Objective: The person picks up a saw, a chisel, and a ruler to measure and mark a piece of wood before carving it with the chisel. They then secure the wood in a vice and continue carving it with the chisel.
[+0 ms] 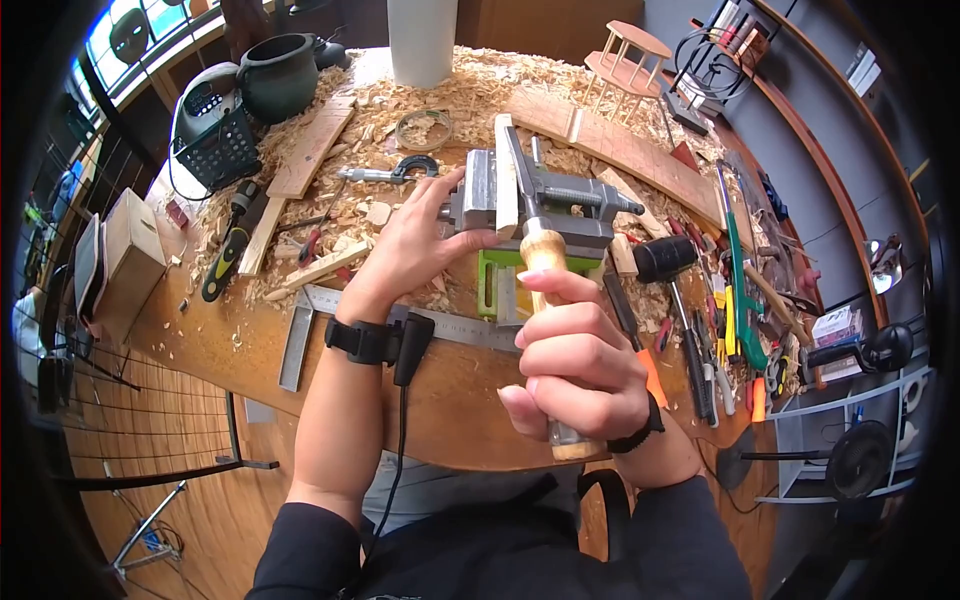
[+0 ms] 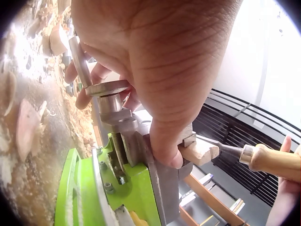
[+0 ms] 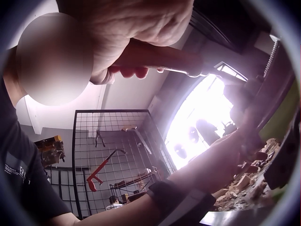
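Note:
In the head view my right hand point(image 1: 585, 360) grips the wooden handle of a chisel point(image 1: 543, 250), its blade pointing away along a pale wood strip point(image 1: 506, 205). That strip stands between the jaws of a grey metal vise point(image 1: 480, 180) with a green base point(image 1: 488, 285). My left hand point(image 1: 415, 240) rests on the vise's left end, thumb near the strip. The left wrist view shows the thumb pressing the vise's side and the fingers loosely spread past its screw handle point(image 2: 80, 61). There, the chisel tip is right at the strip's end point(image 2: 207, 154).
Wood shavings cover much of the table. A metal square point(image 1: 300, 340) lies in front of the vise, a micrometer point(image 1: 385, 170) behind my left hand. To the right are a black mallet point(image 1: 665, 258), a green saw point(image 1: 738, 280) and several hand tools. Long boards point(image 1: 650, 165) lie farther back.

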A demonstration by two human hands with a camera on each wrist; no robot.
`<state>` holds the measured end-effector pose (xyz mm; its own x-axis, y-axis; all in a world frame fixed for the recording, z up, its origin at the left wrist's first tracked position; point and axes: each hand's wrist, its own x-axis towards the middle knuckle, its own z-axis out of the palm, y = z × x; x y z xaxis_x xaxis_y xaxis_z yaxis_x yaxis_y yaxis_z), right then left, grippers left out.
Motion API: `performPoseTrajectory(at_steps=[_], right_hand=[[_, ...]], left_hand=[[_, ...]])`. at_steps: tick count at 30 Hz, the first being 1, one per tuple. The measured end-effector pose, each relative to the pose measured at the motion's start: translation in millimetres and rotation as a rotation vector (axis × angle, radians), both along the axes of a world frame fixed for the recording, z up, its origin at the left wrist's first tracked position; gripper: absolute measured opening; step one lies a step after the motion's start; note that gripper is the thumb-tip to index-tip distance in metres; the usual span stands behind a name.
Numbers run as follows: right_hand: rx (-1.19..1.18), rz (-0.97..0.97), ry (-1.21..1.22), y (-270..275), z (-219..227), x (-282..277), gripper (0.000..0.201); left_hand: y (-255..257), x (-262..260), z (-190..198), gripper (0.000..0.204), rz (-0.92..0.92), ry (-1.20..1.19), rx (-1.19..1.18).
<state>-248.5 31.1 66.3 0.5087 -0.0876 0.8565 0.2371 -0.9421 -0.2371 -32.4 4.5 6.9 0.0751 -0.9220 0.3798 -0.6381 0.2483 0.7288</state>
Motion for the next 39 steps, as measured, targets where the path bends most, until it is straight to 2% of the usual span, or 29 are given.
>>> performPoseTrajectory(at_steps=[6, 9, 14, 16, 24, 26, 36, 39], right_hand=[[0.034, 0.067, -0.012, 9.4, -0.3, -3.1, 0.027], [-0.021, 0.036, -0.126, 3.4, -3.0, 5.8, 0.026], [0.052, 0.050, -0.129, 9.6, 1.0, -0.3, 0.027], [0.004, 0.030, -0.038, 5.6, -1.3, -2.1, 0.027], [0.033, 0.011, -0.060, -0.1, -2.1, -0.3, 0.027], [0.069, 0.060, -0.148, 5.9, 0.7, -0.4, 0.025], [0.058, 0.025, -0.065, -8.1, -2.1, 1.0, 0.026], [0.046, 0.025, -0.150, -7.6, 2.7, 5.4, 0.025]], left_hand=[[-1.3, 1.4, -1.7, 0.084, 0.003, -0.030, 0.004], [-1.2, 1.2, -0.1, 0.085, 0.003, -0.024, 0.031], [-1.6, 2.7, -1.3, 0.088, -0.003, -0.019, 0.038], [-3.0, 4.6, -6.6, 0.088, 0.004, -0.045, 0.040], [-2.4, 3.2, 0.0, 0.087, -0.010, -0.050, 0.039], [-0.4, 2.1, 2.3, 0.087, -0.012, -0.008, 0.067], [0.8, 0.9, 3.4, 0.088, 0.009, -0.025, 0.089], [-1.0, 2.8, 3.0, 0.087, -0.017, 0.015, 0.106]])
